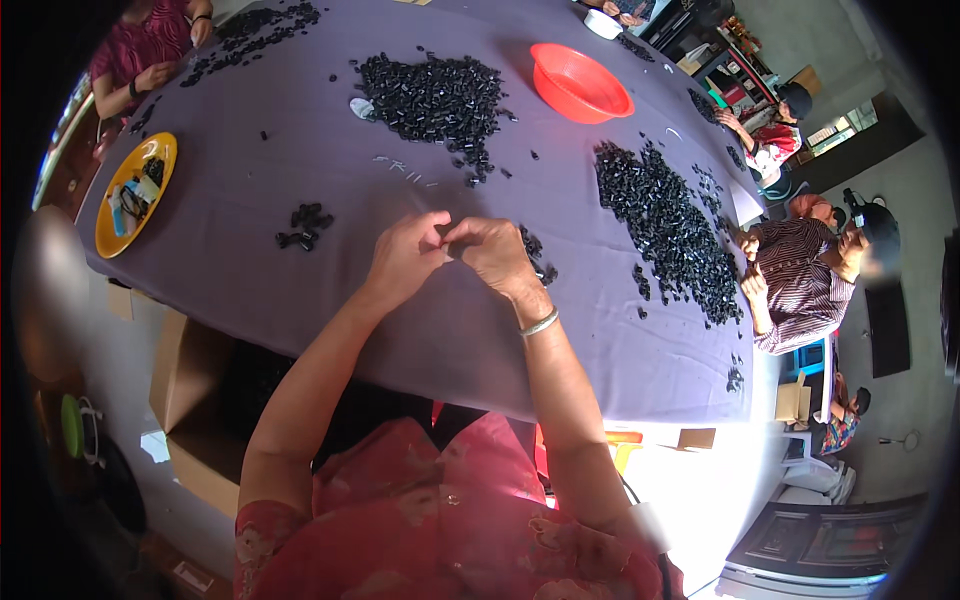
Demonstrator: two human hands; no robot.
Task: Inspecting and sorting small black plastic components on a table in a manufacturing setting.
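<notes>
My left hand [405,258] and my right hand [497,258] meet above the near part of the table, fingertips pinched together. Something small and pale may show between them, but it is too small to name. Left of my hands lies a small cluster of black pieces [305,226]. Another cluster of black pieces [538,252] is partly hidden behind my right hand. Thin white strips [405,172] are laid out just beyond my fingers. Farther off spreads a big heap of small shiny black pieces [432,100], with a pale round disc [361,108] at its left edge.
A purple-grey cloth covers the table [300,300]. On it are a red plastic basin [580,85], a yellow plate [137,200] of small items and a second black heap [670,235]. Other people sit around the edges. An open cardboard box [185,380] stands below the near edge.
</notes>
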